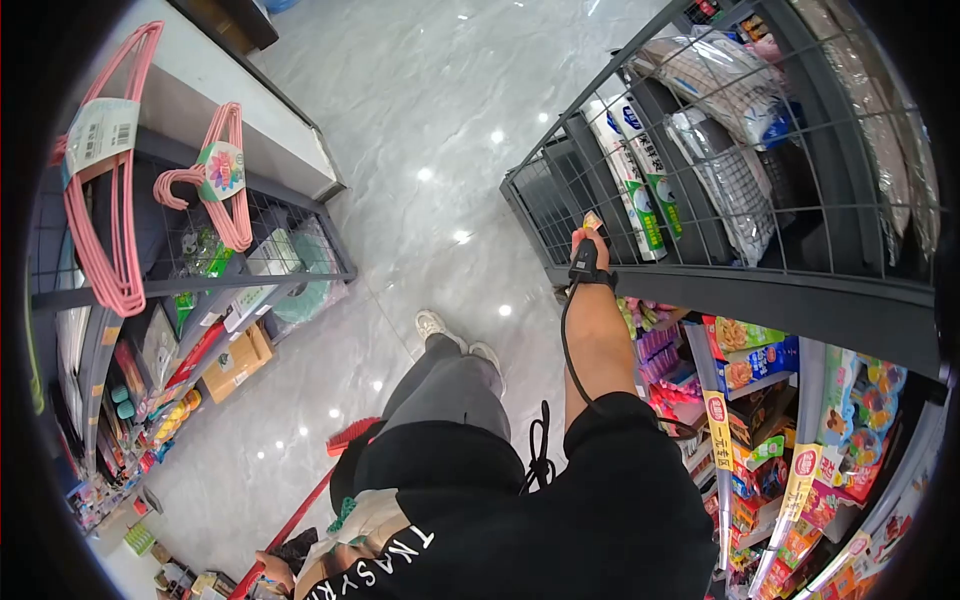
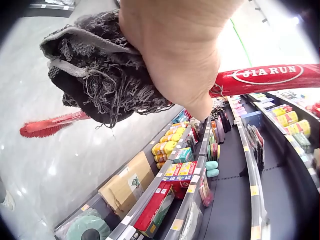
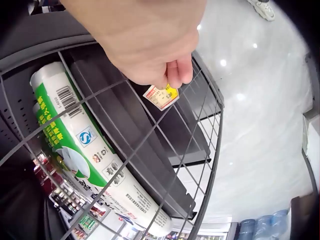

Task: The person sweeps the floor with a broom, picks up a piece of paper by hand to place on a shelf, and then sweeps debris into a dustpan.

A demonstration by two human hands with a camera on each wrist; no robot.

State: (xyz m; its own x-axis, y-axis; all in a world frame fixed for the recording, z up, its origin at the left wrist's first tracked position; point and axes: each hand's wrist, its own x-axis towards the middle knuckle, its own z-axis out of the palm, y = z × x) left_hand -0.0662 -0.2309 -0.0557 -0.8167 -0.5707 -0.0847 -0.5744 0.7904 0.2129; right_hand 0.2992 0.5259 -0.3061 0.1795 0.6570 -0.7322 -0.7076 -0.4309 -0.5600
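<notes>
Low at the person's left side, the left hand grips a red broom handle printed JIARUN. The same hand holds a frayed dark grey rag, which hangs from it. Bristles of the red broom show beyond the rag, out over the floor. My right hand is at the corner of a wire-sided shelf. Between thumb and fingers it pinches a small white and yellow price tag against the mesh. Beside the tag, behind the wires, lies a white and green roll package.
Pink hangers hang on the left rack, above a cardboard box and packaged goods. Snack shelves run along the right, below the wire rack. Glossy grey floor lies between the two sides.
</notes>
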